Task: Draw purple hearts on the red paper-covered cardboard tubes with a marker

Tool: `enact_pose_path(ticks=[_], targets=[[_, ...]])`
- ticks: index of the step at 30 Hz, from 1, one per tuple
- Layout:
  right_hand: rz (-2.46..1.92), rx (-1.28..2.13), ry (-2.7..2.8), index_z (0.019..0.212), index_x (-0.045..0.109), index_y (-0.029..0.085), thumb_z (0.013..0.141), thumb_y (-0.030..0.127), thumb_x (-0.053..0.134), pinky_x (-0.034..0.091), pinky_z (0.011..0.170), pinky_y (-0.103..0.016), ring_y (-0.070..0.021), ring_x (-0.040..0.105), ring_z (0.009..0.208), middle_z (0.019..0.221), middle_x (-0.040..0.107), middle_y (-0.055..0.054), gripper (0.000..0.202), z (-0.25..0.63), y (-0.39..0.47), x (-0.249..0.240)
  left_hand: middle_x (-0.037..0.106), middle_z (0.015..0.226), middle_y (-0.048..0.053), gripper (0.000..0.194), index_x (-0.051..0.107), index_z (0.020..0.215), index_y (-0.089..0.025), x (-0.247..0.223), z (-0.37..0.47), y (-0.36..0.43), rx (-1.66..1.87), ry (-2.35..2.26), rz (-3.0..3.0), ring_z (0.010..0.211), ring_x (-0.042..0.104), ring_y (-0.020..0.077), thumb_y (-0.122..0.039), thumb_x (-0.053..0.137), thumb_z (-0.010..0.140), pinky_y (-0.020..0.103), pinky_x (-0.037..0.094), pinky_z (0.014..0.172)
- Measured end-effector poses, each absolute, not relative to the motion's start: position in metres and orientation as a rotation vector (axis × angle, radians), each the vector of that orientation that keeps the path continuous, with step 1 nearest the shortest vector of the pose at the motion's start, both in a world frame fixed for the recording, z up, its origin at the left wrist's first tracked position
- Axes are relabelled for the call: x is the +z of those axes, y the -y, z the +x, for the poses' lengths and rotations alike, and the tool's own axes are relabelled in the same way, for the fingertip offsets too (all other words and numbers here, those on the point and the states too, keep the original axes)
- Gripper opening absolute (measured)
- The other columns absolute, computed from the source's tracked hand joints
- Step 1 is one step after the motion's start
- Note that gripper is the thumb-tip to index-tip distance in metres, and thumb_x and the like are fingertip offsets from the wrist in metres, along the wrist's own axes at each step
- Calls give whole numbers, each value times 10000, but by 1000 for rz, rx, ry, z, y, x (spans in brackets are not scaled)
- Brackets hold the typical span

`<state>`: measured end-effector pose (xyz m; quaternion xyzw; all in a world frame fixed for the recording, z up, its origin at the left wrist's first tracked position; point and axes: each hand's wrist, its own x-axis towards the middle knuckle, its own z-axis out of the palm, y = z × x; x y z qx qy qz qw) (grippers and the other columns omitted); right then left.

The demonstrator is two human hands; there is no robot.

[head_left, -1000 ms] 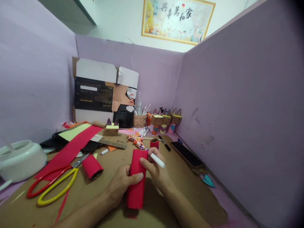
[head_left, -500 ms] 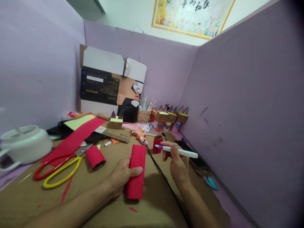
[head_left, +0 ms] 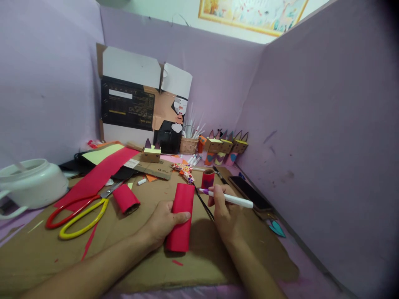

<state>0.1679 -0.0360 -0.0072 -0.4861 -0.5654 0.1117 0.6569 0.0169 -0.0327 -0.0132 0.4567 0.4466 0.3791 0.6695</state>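
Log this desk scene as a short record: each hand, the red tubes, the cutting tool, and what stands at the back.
Left hand: grips a long red piece, thumb across its front
Right hand: holds a white marker, purple tip uncapped
Upright tube: short red tube beyond the right hand
Lying tube: second red tube, on its side
Cutting tool: scissors with one red, one yellow handle
Back: flattened carton, woven basket

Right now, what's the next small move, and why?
Probably ease the right hand left until the purple end of the marker meets the red roll. The left hand grips that roll, the purple end points its way but seems just short of it, and the short red tube behind carries a purple mark.
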Motion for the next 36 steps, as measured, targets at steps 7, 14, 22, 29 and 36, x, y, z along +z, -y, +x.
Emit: enact_pose_path(ticks=[7,14,22,29,36], targets=[[-1146,154,1400,629,533,171,877,341,452,347,424,-208,-86,462,410,474,509,32,311,167,34,-9,581,532,-18,257,534,636,-144,-13,18,33,855,-1043,1045,483,497,112,-284,727,539,236,367,507],[-1158,126,1435,619,523,176,873,313,458,339,424,-203,-82,454,408,481,494,40,296,166,32,-10,579,531,-21,262,534,640,-145,-13,18,33,847,-1050,1062,483,495,110,-294,726,541,232,364,501],[-1158,86,1459,639,535,182,861,293,471,342,410,-200,-90,460,409,478,500,36,257,165,34,-7,588,536,-17,268,531,644,-149,-11,19,34,847,-1071,1061,487,514,121,-297,724,533,239,383,502],[-1146,112,1450,632,527,183,859,292,480,356,420,-205,-97,481,420,488,499,33,256,165,33,-8,576,517,-22,256,523,638,-147,-12,19,34,844,-1071,1071,469,495,108,-288,716,546,228,372,486],[-1173,83,1464,651,549,180,859,290,477,364,428,-208,-96,481,411,491,511,32,246,166,32,-9,585,529,-12,250,522,639,-145,-11,19,35,838,-1074,1081,481,509,118,-293,706,558,237,382,494]])
